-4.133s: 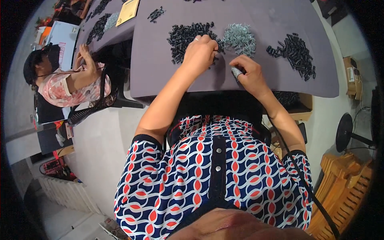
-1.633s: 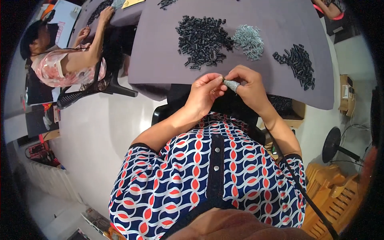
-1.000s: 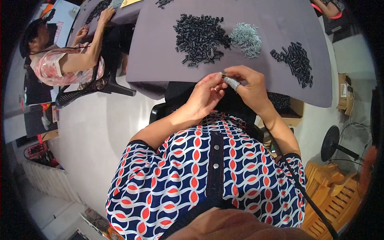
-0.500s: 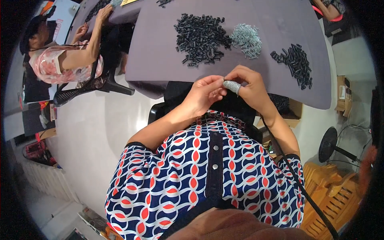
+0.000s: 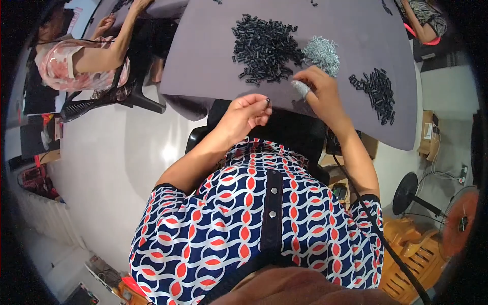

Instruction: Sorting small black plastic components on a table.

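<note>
My left hand (image 5: 247,116) is closed in a pinch in front of the table edge. A small black cylindrical piece (image 5: 268,101) shows at its fingertips. My right hand (image 5: 319,90), its thumb wrapped in a grey covering (image 5: 301,90), is over the table's near edge, just below a pile of small silver pin-like pieces (image 5: 322,52). Its thumb and forefinger are drawn close together; what is between them, if anything, cannot be made out. Left of the silver pile is a large heap of black cylindrical pieces (image 5: 264,49).
A smaller heap of black pieces (image 5: 377,94) is on the right part of the grey-covered table (image 5: 203,61). At the left a person (image 5: 86,68) sits on a black chair; another person's arm (image 5: 419,23) shows at the far right. A fan (image 5: 460,223) stands near a wooden chair (image 5: 406,264).
My hands have come apart. The right has moved up toward the silver pile, and the left has drawn slightly left with the black piece. The whole view has shifted a little.
</note>
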Demonstrator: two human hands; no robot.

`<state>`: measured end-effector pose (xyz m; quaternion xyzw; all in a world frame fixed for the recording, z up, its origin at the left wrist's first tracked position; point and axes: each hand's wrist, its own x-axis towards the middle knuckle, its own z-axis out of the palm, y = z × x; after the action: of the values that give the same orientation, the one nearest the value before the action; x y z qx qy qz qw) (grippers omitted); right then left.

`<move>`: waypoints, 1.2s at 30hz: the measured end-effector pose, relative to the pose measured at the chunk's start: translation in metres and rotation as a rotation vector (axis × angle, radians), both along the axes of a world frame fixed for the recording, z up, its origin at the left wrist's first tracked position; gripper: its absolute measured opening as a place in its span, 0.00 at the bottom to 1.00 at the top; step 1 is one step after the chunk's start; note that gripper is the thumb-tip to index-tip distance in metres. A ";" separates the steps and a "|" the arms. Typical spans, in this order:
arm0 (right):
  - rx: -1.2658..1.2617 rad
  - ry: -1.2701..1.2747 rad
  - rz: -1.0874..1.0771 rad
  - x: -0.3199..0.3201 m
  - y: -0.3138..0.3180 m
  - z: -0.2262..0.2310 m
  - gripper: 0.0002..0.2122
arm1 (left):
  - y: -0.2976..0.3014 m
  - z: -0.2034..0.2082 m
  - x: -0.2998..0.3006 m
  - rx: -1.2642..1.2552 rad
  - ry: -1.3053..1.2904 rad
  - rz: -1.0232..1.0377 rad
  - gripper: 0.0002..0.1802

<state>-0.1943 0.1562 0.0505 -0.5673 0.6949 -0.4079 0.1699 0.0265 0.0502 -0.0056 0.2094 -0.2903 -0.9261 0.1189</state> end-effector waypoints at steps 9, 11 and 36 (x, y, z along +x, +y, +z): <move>0.077 0.326 0.055 0.015 -0.029 -0.024 0.10 | -0.006 0.000 0.006 -0.171 0.010 0.105 0.10; 0.068 0.371 0.035 0.015 -0.030 -0.028 0.09 | -0.005 0.000 0.005 -0.203 -0.008 0.090 0.10; 0.003 0.008 0.035 0.009 -0.012 -0.014 0.10 | -0.010 -0.003 -0.001 -0.092 -0.051 0.017 0.07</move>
<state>-0.1856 0.1445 0.0364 -0.5807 0.6863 -0.4014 0.1750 0.0259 0.0401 -0.0087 0.2300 -0.3337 -0.9051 0.1289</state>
